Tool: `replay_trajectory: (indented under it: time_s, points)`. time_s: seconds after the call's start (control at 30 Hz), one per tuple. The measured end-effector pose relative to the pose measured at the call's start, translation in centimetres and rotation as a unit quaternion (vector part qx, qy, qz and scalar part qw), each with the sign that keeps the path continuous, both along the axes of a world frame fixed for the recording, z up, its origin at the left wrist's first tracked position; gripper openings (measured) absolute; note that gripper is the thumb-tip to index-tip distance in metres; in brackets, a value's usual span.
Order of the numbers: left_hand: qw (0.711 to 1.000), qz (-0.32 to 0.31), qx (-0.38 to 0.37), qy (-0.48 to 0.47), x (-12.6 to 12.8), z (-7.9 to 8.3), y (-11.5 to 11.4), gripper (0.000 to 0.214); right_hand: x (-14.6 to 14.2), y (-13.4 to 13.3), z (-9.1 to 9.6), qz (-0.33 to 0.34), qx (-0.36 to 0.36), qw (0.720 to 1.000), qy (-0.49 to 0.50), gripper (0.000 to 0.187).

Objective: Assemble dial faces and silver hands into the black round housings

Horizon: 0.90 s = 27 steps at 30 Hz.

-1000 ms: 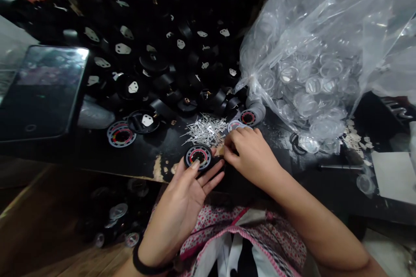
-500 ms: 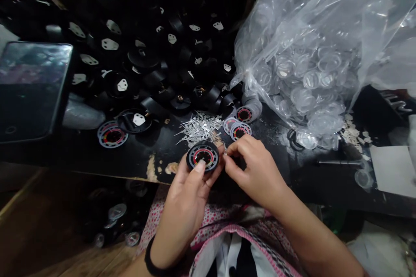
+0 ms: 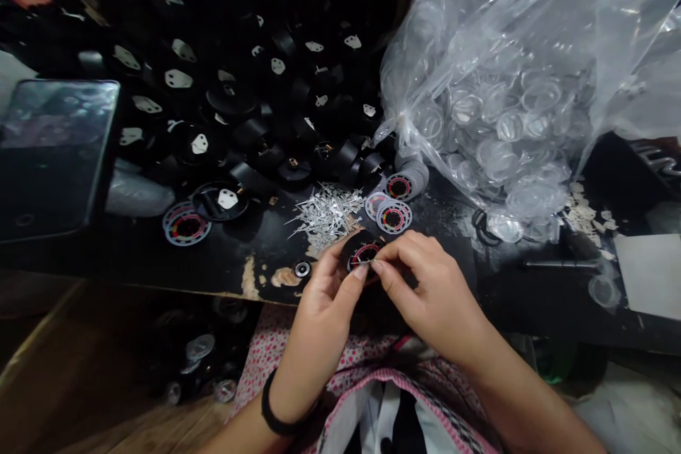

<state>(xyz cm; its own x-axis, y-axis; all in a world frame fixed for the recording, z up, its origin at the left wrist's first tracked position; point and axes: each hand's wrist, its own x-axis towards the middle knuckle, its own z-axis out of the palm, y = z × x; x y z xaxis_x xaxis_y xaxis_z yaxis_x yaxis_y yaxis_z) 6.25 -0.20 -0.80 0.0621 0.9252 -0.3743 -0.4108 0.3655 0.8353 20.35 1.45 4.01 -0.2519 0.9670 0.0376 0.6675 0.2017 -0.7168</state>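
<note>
My left hand point(image 3: 333, 284) is closed around a round black gauge point(image 3: 362, 254) with a red-marked dial, its face tilted towards me. The fingers of my right hand point(image 3: 420, 277) pinch a small thin gauge needle point(image 3: 371, 262) at the dial's face, close to my left thumb. Much of the needle is hidden by the fingertips. Just behind the gauge lies a heap of silvery needles point(image 3: 330, 211). Loose printed dials point(image 3: 394, 216) lie behind my right hand, beside a leaning stack of dials point(image 3: 407, 181).
A clear plastic bag point(image 3: 494, 106) of transparent covers fills the back right. Many black gauge housings point(image 3: 234, 96) are piled at the back. A dark-screened device point(image 3: 56, 156) stands at left. A small round part point(image 3: 302, 269) sits near the table's front edge.
The gauge has moved right and tilted in my left hand. My right hand has brought the pinched needle from beside the gauge onto its face. The small round part now shows on the table.
</note>
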Motion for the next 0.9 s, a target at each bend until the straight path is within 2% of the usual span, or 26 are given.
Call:
replay_trajectory:
  time_s: [0.17,0.3,0.57,0.7,0.9]
  points:
    - [0.997,-0.014,0.039,0.07,-0.5,0.7,-0.1,0.026,0.2,-0.1,0.4,0.004,-0.008,1.0,0.021,0.014]
    - [0.995,-0.023,0.043,0.082,-0.7,1.5,-0.1,0.024,0.5,-0.2,0.3,0.006,-0.016,0.998,0.067,0.015]
    - [0.978,-0.009,0.105,0.179,-0.7,2.2,-0.2,0.021,0.3,-0.8,0.6,0.006,-0.007,0.999,0.047,0.018]
    - [0.971,0.008,0.093,0.219,-0.8,2.3,-0.4,0.021,0.2,-1.2,0.4,0.007,-0.022,0.999,0.043,0.02]
    - [0.974,0.006,0.047,0.223,-1.3,2.2,-0.4,0.026,-0.8,-1.2,-0.1,-0.034,-0.039,0.997,0.052,0.021]
